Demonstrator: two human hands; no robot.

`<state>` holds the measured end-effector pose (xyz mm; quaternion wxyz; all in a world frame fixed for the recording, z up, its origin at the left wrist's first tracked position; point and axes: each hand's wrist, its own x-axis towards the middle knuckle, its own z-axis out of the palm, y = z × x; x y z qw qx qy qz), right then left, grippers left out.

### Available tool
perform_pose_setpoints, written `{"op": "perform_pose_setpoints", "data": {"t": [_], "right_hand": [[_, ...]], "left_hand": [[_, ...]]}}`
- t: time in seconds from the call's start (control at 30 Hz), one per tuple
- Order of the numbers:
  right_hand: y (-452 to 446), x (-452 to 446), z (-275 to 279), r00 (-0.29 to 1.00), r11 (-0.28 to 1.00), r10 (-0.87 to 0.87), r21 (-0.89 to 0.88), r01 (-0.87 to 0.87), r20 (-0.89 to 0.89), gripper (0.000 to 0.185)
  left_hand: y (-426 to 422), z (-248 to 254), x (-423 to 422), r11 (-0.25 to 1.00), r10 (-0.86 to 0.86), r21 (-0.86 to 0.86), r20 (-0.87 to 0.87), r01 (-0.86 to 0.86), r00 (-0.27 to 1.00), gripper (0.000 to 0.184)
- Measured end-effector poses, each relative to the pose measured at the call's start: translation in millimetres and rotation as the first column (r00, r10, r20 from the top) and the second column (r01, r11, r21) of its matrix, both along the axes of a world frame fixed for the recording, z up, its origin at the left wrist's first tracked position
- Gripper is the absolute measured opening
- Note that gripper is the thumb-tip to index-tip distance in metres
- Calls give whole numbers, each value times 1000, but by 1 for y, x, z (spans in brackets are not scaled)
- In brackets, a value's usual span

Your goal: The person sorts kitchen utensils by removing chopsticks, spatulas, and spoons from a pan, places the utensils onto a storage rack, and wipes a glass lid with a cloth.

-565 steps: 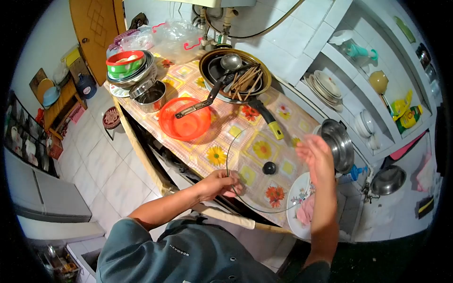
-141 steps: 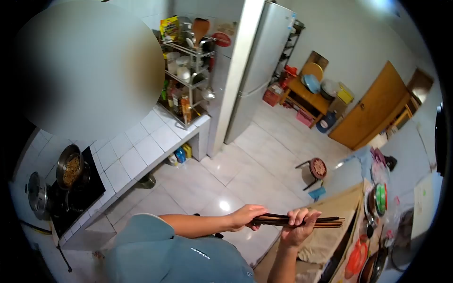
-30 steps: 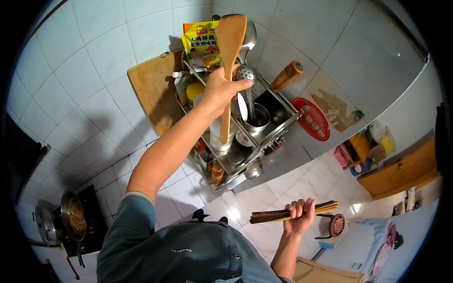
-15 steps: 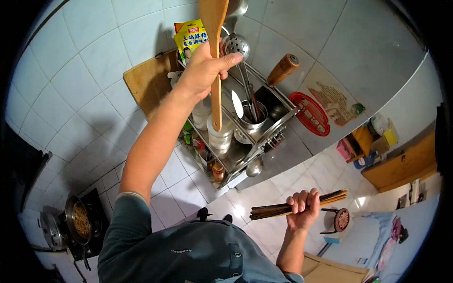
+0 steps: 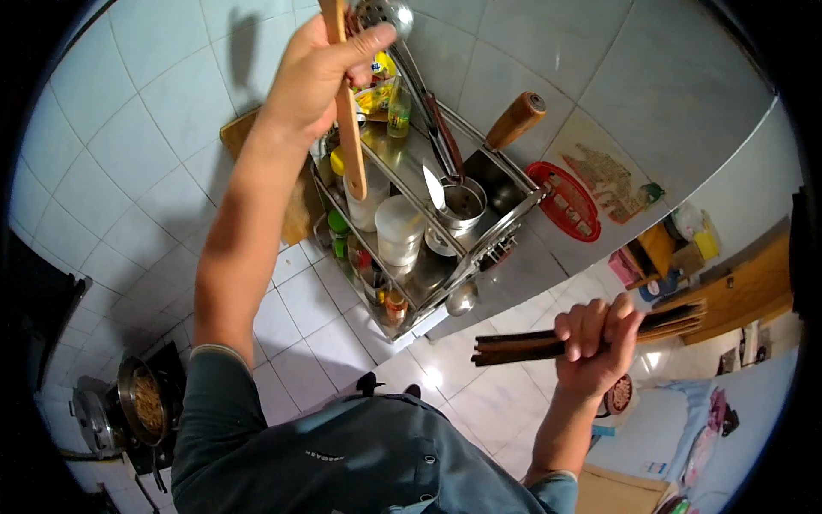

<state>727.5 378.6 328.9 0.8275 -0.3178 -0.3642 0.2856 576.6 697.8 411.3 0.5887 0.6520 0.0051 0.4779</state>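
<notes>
My left hand (image 5: 312,73) is raised at the top of the head view, closed around a wooden spatula (image 5: 349,141), whose blade is cut off by the frame edge. Metal utensils, among them a slotted ladle (image 5: 384,15), are beside the thumb; whether the hand also grips them is unclear. Their lower ends reach a metal cup (image 5: 462,206) on the rack (image 5: 424,227). On the right, my right hand (image 5: 597,343) is wrapped round a bundle of dark-ended chopsticks (image 5: 522,347), lying roughly level above the floor.
Jars (image 5: 399,230) and bottles fill the rack against the tiled wall. A wooden handle (image 5: 515,122) sticks out at its back right. At the lower left, a pan of food (image 5: 145,403) sits on the stove. A round stool (image 5: 618,396) stands beyond my right hand.
My left hand has moved up and left with the spatula, and the slotted ladle has risen too. My right hand has shifted right and up with the chopsticks.
</notes>
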Motion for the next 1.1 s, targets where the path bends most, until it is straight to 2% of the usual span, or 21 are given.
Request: {"op": "perform_pose_setpoints", "data": {"t": [0.03, 0.07, 0.13, 0.17, 0.2, 0.27, 0.3, 0.33, 0.37, 0.4, 0.43, 0.47, 0.57, 0.73, 0.8, 0.93, 1.07, 1.1], "right_hand": [[6, -2, 14, 999, 1000, -4, 20, 3, 34, 36], [13, -4, 27, 998, 999, -7, 39, 5, 68, 36], [32, -7, 53, 976, 997, -34, 79, 18, 213, 35], [41, -9, 63, 968, 995, -32, 102, 7, 249, 35], [52, -11, 71, 958, 992, -30, 124, -6, 284, 34], [81, -20, 85, 932, 988, -106, 143, 59, 346, 32], [94, -25, 88, 939, 991, -114, 107, 84, 323, 27], [111, -24, 85, 937, 987, -116, 140, 73, 330, 20], [125, -31, 87, 920, 979, -202, 86, 184, 336, 20], [140, -27, 80, 912, 976, -218, 69, 207, 348, 25], [150, -33, 81, 878, 949, -246, -83, 304, 410, 29], [160, -29, 74, 845, 931, -257, -113, 346, 469, 29], [183, -22, 54, 844, 882, -262, -239, 406, 468, 34], [200, -15, 29, 830, 834, -286, -303, 462, 480, 27], [202, -17, 24, 853, 820, -267, -359, 446, 449, 24], [200, -13, 17, 839, 766, -227, -441, 468, 495, 19], [198, -19, 16, 828, 754, -260, -431, 496, 498, 19], [198, -20, 15, 842, 792, -248, -399, 461, 480, 21]], "left_hand": [[4, 5, -6, 999, -24, -23, 34, 25, 999, 21], [3, 10, -10, 1000, 17, 25, 47, -18, 999, 24], [-16, 34, -31, 980, -174, -76, 132, 185, 976, 18], [-18, 36, -34, 995, 9, -97, 111, 2, 994, 24], [-4, 31, -42, 999, -49, -1, 165, 50, 985, 23], [-21, 43, -60, 996, 78, -50, 117, -73, 990, 23], [-14, 40, -66, 997, 80, -28, 156, -76, 984, 22], [-10, 37, -75, 998, 69, -8, 158, -69, 985, 22], [-8, 35, -82, 996, 83, 1, 148, -84, 986, 22], [-12, 34, -88, 995, 99, 8, 138, -101, 985, 23], [-15, 33, -93, 995, 100, 3, 146, -102, 984, 23], [-19, 32, -97, 992, 124, -3, 132, -124, 984, 25], [-8, 19, -112, 990, 134, 24, 87, -137, 987, 27], [-2, 7, -124, 989, 140, 54, 33, -141, 990, 28], [-4, 4, -124, 988, 143, 44, 30, -145, 989, 28], [-2, 1, -124, 990, 136, 34, 15, -136, 991, 30], [-2, -4, -123, 990, 137, 23, -1, -137, 991, 32], [-5, -5, -122, 990, 140, 16, 7, -140, 990, 32]]}}
